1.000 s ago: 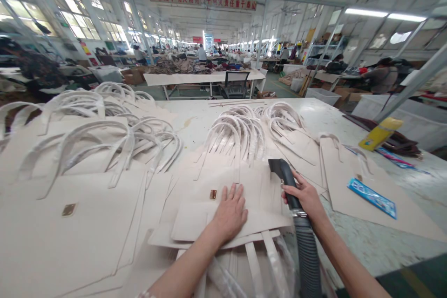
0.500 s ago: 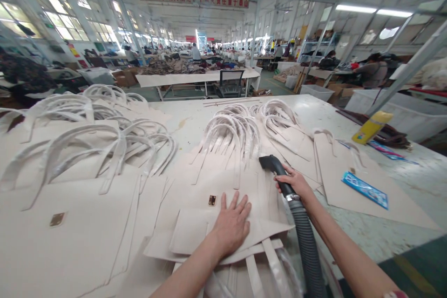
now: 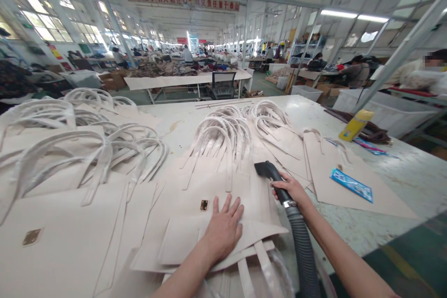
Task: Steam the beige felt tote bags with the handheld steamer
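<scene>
My left hand (image 3: 223,226) lies flat with fingers spread on a cream bag panel (image 3: 240,188), just right of its small metal clasp plate (image 3: 204,205). A folded flap piece (image 3: 178,242) lies beneath my wrist. My right hand (image 3: 288,188) is wrapped round a black vacuum nozzle (image 3: 270,171), whose ribbed hose (image 3: 302,237) runs down to the bottom edge. The nozzle's wide mouth points left, close over the panel's right side; whether it touches is unclear. Above the panel, plastic-wrapped handles (image 3: 226,132) arch up in a bunch.
To the left lies a heap of cream bag panels (image 3: 70,233) with looped handles. More panels (image 3: 335,172) lie at right, bearing a blue packet (image 3: 351,185). A yellow bottle-like item (image 3: 356,125) lies near the table's (image 3: 394,181) right side. Beyond are a chair (image 3: 223,84) and a white bin (image 3: 384,109).
The whole view has shifted, so the scene sits farther left. My left hand stays on the panel, and my right hand still holds the nozzle, now slightly lower beside the panel.
</scene>
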Demonstrator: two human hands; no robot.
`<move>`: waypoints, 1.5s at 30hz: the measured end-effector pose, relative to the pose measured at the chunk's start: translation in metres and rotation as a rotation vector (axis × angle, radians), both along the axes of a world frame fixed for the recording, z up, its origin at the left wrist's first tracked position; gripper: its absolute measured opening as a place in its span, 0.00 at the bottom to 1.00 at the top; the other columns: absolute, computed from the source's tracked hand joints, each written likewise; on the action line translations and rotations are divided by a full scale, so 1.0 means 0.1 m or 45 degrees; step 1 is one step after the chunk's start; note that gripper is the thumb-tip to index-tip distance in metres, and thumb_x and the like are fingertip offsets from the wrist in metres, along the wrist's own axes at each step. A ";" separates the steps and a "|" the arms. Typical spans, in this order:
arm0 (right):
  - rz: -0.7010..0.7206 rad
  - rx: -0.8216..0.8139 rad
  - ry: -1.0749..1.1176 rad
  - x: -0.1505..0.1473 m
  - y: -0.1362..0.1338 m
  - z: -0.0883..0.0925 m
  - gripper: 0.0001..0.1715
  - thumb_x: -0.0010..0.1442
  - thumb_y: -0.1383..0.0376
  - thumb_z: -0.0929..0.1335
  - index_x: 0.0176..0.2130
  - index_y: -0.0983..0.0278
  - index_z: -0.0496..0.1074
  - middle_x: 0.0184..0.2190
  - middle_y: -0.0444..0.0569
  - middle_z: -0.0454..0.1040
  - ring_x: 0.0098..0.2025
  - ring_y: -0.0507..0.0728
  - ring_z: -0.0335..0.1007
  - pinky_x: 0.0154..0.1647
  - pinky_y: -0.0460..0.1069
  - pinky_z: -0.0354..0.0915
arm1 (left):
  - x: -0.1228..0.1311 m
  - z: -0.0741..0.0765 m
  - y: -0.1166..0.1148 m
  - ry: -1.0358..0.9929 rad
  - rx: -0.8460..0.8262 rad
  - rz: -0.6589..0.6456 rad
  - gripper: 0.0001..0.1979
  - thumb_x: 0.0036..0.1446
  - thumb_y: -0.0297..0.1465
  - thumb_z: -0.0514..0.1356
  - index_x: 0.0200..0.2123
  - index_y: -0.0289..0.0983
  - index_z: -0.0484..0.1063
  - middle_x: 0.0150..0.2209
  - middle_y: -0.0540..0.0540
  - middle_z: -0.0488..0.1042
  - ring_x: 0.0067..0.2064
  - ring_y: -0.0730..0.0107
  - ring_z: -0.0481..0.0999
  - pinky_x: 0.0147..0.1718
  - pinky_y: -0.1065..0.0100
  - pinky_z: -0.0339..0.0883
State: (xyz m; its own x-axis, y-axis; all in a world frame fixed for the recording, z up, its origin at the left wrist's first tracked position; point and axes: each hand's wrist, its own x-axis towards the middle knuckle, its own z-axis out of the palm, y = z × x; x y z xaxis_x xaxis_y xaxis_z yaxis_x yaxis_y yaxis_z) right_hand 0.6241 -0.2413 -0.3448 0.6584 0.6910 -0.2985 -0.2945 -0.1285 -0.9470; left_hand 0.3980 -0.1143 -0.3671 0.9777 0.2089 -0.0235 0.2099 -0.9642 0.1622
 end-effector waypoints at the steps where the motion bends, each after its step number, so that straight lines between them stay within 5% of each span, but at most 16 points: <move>1: -0.007 0.006 0.005 -0.01 -0.02 0.00 0.45 0.39 0.65 0.72 0.56 0.67 0.55 0.23 0.45 0.74 0.18 0.54 0.70 0.17 0.47 0.66 | 0.00 0.00 0.00 -0.004 -0.001 -0.001 0.23 0.59 0.38 0.43 0.58 0.41 0.53 0.61 0.47 0.47 0.62 0.55 0.36 0.55 0.40 0.30; 8: 0.009 -0.019 0.099 -0.38 -0.46 -0.21 0.50 0.38 0.64 0.72 0.58 0.68 0.51 0.24 0.47 0.75 0.15 0.55 0.68 0.12 0.47 0.63 | 0.02 -0.01 0.03 0.031 0.009 -0.031 0.25 0.56 0.34 0.46 0.58 0.41 0.52 0.62 0.46 0.45 0.62 0.53 0.35 0.54 0.39 0.29; 18: -0.037 0.146 0.014 0.45 0.31 0.01 0.38 0.40 0.68 0.71 0.51 0.66 0.61 0.24 0.46 0.74 0.18 0.54 0.69 0.16 0.47 0.67 | 0.03 0.04 0.04 0.045 -0.007 -0.043 0.24 0.57 0.33 0.45 0.58 0.41 0.52 0.62 0.46 0.45 0.62 0.53 0.36 0.54 0.38 0.30; 25: -0.038 0.068 0.052 0.00 -0.16 -0.18 0.40 0.42 0.67 0.71 0.54 0.66 0.56 0.25 0.47 0.74 0.19 0.55 0.70 0.16 0.48 0.67 | 0.02 0.06 0.04 0.027 -0.037 -0.029 0.23 0.58 0.34 0.44 0.58 0.43 0.52 0.62 0.47 0.45 0.62 0.54 0.36 0.54 0.39 0.29; 28: -0.040 0.070 0.040 0.03 -0.17 -0.23 0.39 0.44 0.67 0.71 0.54 0.65 0.55 0.26 0.46 0.74 0.20 0.54 0.70 0.17 0.47 0.67 | 0.02 0.06 0.04 0.037 -0.035 -0.024 0.24 0.58 0.34 0.45 0.58 0.43 0.52 0.62 0.47 0.45 0.62 0.54 0.36 0.54 0.39 0.29; 38: 0.114 0.000 -0.060 0.80 0.69 0.29 0.13 0.60 0.66 0.64 0.45 0.67 0.64 0.26 0.42 0.70 0.20 0.48 0.66 0.18 0.43 0.65 | 0.01 0.01 0.05 0.014 -0.043 -0.035 0.25 0.57 0.33 0.46 0.58 0.43 0.51 0.62 0.47 0.44 0.62 0.55 0.36 0.55 0.40 0.29; 45: 0.249 -0.034 -0.044 0.67 0.54 0.27 0.16 0.58 0.70 0.65 0.47 0.67 0.63 0.26 0.42 0.71 0.20 0.49 0.68 0.18 0.44 0.66 | 0.02 0.05 0.05 0.031 -0.031 -0.030 0.24 0.58 0.33 0.47 0.58 0.44 0.51 0.62 0.48 0.44 0.62 0.55 0.37 0.55 0.40 0.29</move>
State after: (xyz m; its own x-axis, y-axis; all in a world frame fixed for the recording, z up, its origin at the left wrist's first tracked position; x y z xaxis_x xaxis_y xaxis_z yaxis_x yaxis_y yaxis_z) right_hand 0.6912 -0.1876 -0.3176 0.5228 0.7988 -0.2978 -0.2286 -0.2052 -0.9517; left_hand 0.3995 -0.1095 -0.3621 0.9814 0.1846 -0.0521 0.1911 -0.9647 0.1811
